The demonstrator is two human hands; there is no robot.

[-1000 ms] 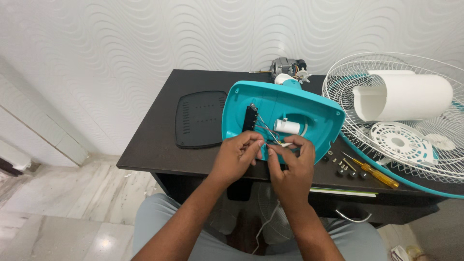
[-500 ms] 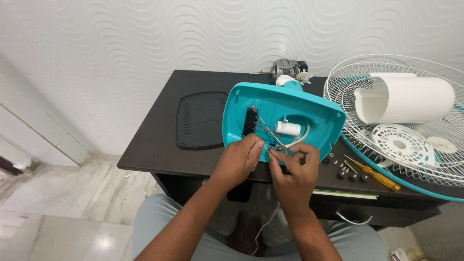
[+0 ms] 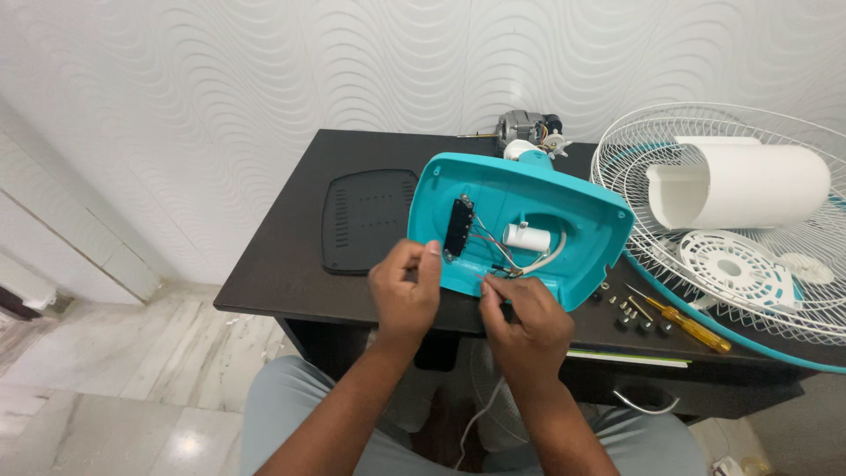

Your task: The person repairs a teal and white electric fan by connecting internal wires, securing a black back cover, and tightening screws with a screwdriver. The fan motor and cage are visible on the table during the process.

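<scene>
Steadying the near edge of an upturned teal fan base [image 3: 529, 198] on the dark table [image 3: 291, 264] with the closed left hand [image 3: 405, 295], a person's right hand [image 3: 524, 322] pinches its exposed wires [image 3: 493, 264], screws [image 3: 630, 313] lying right.

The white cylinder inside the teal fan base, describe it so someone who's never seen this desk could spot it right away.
Start at the dark desk and find the upturned teal fan base at its middle, just above the two hands. Inside its hollow, right of the black switch block, lies a small white cylinder on its side. It is the only white part in there, far smaller than the big white tube on the fan grille.
</scene>
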